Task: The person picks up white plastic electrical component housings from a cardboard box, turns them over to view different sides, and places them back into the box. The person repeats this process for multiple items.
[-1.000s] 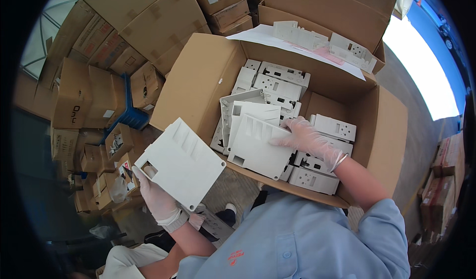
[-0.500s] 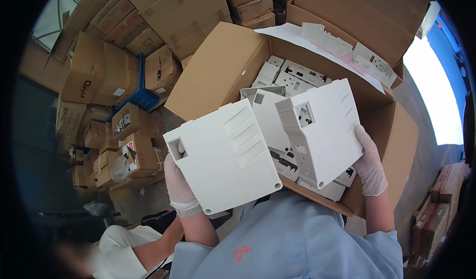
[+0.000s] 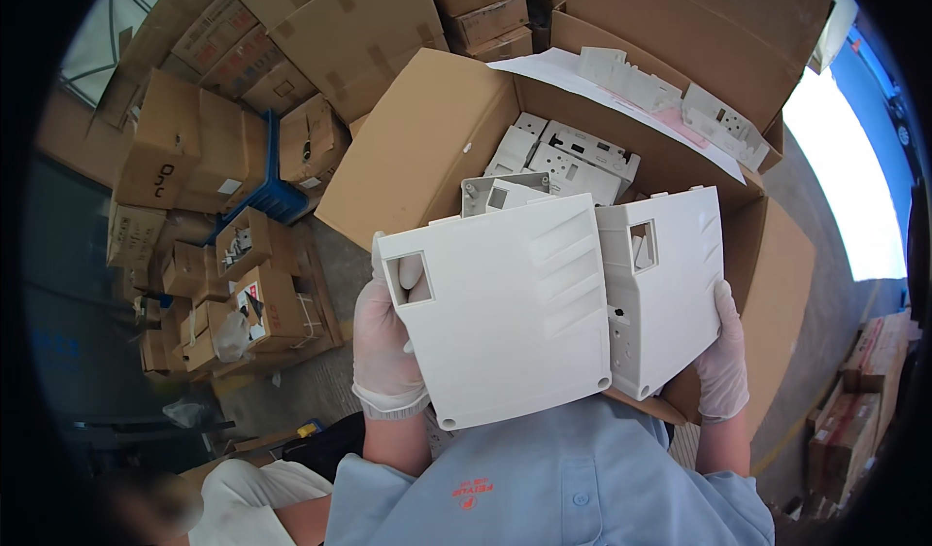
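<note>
My left hand point(image 3: 386, 342), in a thin white glove, grips the left edge of a white plastic cover panel point(image 3: 505, 313) with a square hole near its corner and slanted ribs. My right hand point(image 3: 723, 357), also gloved, holds a second white plastic panel point(image 3: 665, 289) by its right edge. The two panels are side by side, close to my chest, the left one overlapping the right one's edge. Behind them stands a large open cardboard box point(image 3: 427, 148) holding several more white plastic parts point(image 3: 573, 163).
More white parts point(image 3: 670, 95) lie on a paper sheet on the box's far flap. Stacked cardboard boxes point(image 3: 204, 158) crowd the left and back, one on a blue crate point(image 3: 277, 192). Another person's pale sleeve point(image 3: 243, 493) is at lower left. Bare concrete floor point(image 3: 825, 284) lies at the right.
My right hand lifted a second panel out of the box. Both panels have come together and closer to my chest, the left one now overlapping the right.
</note>
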Available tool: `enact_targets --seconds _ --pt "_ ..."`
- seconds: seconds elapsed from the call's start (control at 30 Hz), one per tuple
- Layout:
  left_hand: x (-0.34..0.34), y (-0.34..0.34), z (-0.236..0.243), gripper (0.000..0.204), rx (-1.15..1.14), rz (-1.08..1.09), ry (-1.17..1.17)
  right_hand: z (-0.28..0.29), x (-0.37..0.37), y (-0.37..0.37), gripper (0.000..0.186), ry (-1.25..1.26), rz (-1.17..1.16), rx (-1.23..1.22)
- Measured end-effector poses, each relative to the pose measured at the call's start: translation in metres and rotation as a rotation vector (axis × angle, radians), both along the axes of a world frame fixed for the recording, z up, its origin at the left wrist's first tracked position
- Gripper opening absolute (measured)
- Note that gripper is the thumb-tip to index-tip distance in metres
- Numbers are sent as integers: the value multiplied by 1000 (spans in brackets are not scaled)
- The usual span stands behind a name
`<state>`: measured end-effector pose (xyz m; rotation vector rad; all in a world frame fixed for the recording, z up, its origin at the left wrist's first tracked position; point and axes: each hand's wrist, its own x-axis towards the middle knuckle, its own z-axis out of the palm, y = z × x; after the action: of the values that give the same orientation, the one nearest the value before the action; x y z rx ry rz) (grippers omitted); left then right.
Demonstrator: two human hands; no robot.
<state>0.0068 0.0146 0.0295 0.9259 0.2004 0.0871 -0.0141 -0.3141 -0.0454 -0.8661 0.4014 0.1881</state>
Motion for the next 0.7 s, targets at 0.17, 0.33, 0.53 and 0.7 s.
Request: enact_targets --seconds 0.17,0.33,0.53,0.7 --pt "-2 6 -4 39 -199 -113 -76 0 -1 3 71 2 10 -6" --pt "-4 8 -4 38 -263 -85 -11 -2 -2 2 71 16 13 -14" --pt "-7 -7 10 34 -143 47 148 -7 -5 2 72 24 13 -4" --pt "-1 3 12 38 -149 24 4 10 -1 -3 72 -89 77 -103"
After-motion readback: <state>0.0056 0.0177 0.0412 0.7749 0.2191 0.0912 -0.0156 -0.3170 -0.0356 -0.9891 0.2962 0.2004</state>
